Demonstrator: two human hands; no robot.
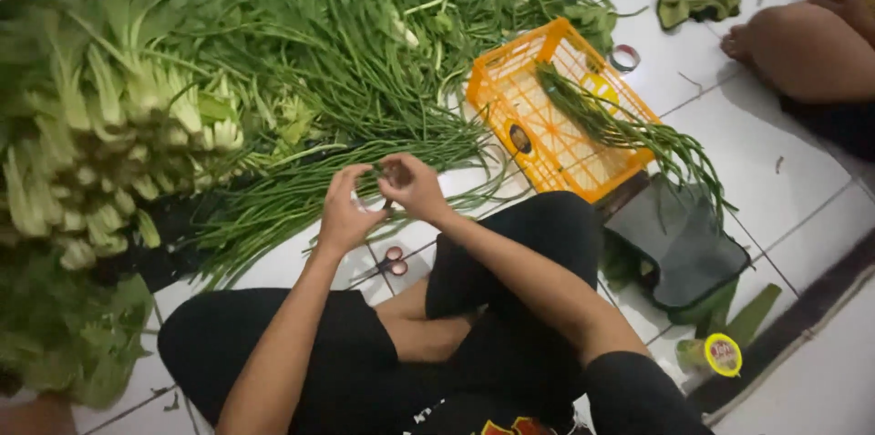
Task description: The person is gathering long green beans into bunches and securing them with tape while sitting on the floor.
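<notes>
Green long beans lie heaped (pixel 365 143) on the white tiled floor (pixel 784 171), just beyond both hands. The left hand (pixel 344 212) and right hand (pixel 412 184) meet, fingertips pinching something small I cannot make out. It could slip and drop near the scissors (pixel 394 260) below.

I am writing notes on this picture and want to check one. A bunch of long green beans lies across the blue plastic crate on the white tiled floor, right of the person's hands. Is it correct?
Not quite: the head view shows that the plastic crate is orange, not blue. The rest holds: the bunch of long green beans lies across it on the white tiled floor, to the right of the person's left hand and right hand.
</notes>
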